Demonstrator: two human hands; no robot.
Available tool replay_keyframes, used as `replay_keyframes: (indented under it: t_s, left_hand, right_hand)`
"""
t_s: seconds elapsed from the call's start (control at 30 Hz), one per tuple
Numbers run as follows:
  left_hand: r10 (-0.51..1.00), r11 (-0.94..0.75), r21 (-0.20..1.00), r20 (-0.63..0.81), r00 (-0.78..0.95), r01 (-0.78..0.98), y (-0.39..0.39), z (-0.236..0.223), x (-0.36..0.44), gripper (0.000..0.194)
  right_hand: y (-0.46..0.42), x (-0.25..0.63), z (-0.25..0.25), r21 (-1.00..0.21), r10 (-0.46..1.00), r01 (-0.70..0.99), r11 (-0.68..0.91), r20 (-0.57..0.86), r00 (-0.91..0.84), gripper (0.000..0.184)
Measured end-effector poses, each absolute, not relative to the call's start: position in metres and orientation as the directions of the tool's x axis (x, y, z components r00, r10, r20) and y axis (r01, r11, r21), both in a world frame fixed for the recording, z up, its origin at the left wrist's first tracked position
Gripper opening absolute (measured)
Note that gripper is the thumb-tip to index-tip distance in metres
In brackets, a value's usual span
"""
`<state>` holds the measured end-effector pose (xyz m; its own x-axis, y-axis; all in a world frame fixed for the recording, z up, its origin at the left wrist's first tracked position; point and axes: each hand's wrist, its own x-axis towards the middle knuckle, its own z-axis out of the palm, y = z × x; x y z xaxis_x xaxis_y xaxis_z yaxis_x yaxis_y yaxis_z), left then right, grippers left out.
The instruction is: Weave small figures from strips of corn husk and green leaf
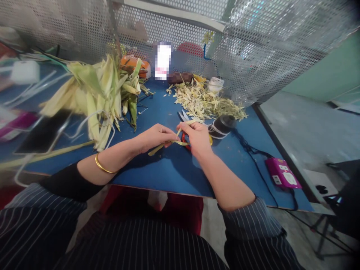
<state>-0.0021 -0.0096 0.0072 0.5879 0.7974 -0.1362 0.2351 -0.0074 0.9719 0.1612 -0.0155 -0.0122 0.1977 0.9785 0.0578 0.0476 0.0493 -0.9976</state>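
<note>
Between my hands, just above the blue table, is a narrow strip of corn husk (156,149). My left hand (159,135) pinches it, and one end hangs out below the fingers. My right hand (197,138) is closed on the same strip, which bends in a loop near the fingertips. Under my right hand lie scissors (184,115) with red handles, their blades pointing away from me; the hand partly covers them. Just beyond the right hand a black spool of thread (222,126) lies with white string around it.
A bunch of corn husks (97,92) lies at the left, near a dark phone (43,133). Small husk pieces (202,98) form a heap at the back. A lit phone (163,62) stands against the perforated metal screen (180,32). A purple power box (282,173) with cables sits at the right.
</note>
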Motion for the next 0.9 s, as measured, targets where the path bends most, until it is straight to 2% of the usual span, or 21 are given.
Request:
replay_keyframes:
  t_s: [0.23,0.4,0.5,0.6,0.73,0.9]
  left_hand:
    - [0.747,-0.068,0.965,-0.119,0.654,0.253,-0.011,0.008,-0.003,0.032]
    - [0.739,-0.031,0.972,-0.134,0.660,0.232,-0.011,0.006,-0.004,0.025]
    - [0.781,0.046,0.981,-0.154,0.605,0.191,-0.011,0.005,-0.003,0.024]
    - [0.795,0.117,0.982,-0.182,0.578,0.149,-0.010,0.003,-0.001,0.033]
    - [0.780,0.125,0.981,-0.191,0.596,0.151,-0.010,0.003,-0.001,0.036]
    - [0.764,0.027,0.982,-0.140,0.631,0.184,-0.011,0.007,-0.005,0.025]
  right_hand:
    - [-0.014,0.157,-0.021,-0.990,0.965,0.096,0.108,0.127,0.231,0.016]
    - [-0.014,0.157,-0.019,-0.991,0.969,0.074,0.107,0.121,0.217,0.015]
    - [-0.013,0.163,-0.012,-0.995,0.987,0.042,0.092,0.097,0.131,0.026]
    - [-0.012,0.169,-0.006,-1.000,1.000,0.009,0.015,0.015,0.016,0.041]
    - [-0.015,0.169,-0.007,-0.993,0.999,0.117,0.012,0.007,-0.051,0.030]
    - [-0.018,0.159,-0.015,-0.983,0.986,0.105,0.148,0.155,0.060,0.020]
